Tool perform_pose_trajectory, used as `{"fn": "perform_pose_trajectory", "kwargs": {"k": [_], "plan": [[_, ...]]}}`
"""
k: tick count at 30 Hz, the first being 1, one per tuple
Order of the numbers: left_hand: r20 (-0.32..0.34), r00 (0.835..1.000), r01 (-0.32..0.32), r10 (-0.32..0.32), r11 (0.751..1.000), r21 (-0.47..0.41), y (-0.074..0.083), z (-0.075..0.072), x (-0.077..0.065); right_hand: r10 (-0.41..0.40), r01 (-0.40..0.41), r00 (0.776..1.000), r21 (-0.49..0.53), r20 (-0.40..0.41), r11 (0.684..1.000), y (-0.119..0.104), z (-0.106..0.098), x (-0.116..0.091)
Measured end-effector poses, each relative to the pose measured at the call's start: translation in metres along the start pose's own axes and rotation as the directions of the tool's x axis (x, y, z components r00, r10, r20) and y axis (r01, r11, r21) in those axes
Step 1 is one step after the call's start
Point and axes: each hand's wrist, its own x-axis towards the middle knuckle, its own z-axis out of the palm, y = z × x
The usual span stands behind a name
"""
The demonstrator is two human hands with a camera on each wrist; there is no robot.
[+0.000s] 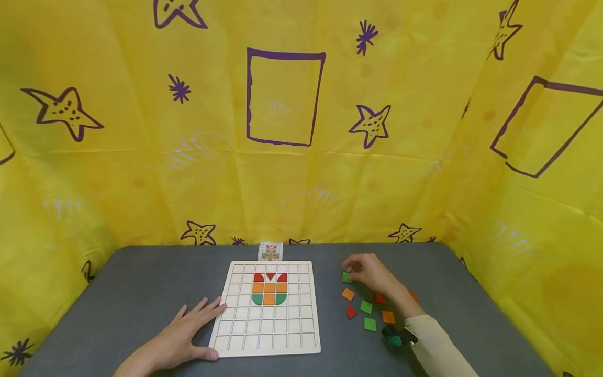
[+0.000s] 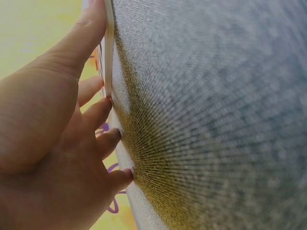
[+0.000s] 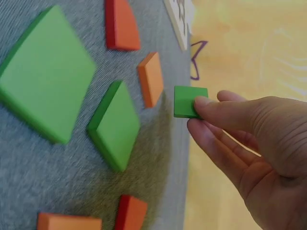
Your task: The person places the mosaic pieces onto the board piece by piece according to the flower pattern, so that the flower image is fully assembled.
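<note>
My right hand (image 1: 373,273) pinches a green square tile (image 3: 184,102) between thumb and fingers, at the far side of the loose tiles. With fingers spread, my left hand (image 1: 176,337) rests at the left edge of the white grid board (image 1: 264,327). Its thumb touches the near left corner, and fingertips lie along the side. On the board, a tulip-like shape is laid out: red pieces (image 1: 282,277) on top, orange squares (image 1: 269,287) in the middle, and green rounded corners (image 1: 257,299) flanking another orange square below.
Right of the board lie loose tiles: green squares (image 1: 366,307), orange squares (image 1: 348,294) and red pieces (image 1: 350,312), some beneath my right forearm. A small pattern card (image 1: 270,251) stands behind the board. Yellow cloth (image 1: 282,173) hangs around the grey table (image 1: 127,293).
</note>
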Motion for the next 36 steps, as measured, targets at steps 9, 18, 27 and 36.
{"fn": "perform_pose_trajectory", "kwargs": {"k": [9, 18, 27, 36], "plan": [[-0.005, 0.999, -0.043, 0.043, 0.999, -0.002, -0.002, -0.001, 0.0, -0.073, 0.073, 0.997, -0.02, -0.002, 0.997, -0.021, 0.009, 0.007], [-0.005, 0.999, -0.042, 0.042, 0.999, 0.006, 0.0, -0.001, 0.001, -0.101, 0.101, 0.995, 0.007, 0.017, 0.995, -0.039, 0.023, 0.014], [-0.008, 0.999, -0.051, 0.051, 0.999, 0.01, 0.001, -0.002, 0.0, -0.094, 0.095, 0.995, -0.014, 0.041, 0.995, -0.054, 0.038, 0.018], [-0.009, 0.999, -0.049, 0.049, 0.999, 0.01, 0.0, -0.001, -0.001, -0.115, 0.115, 0.991, -0.004, 0.064, 0.993, -0.07, 0.049, 0.028]]}}
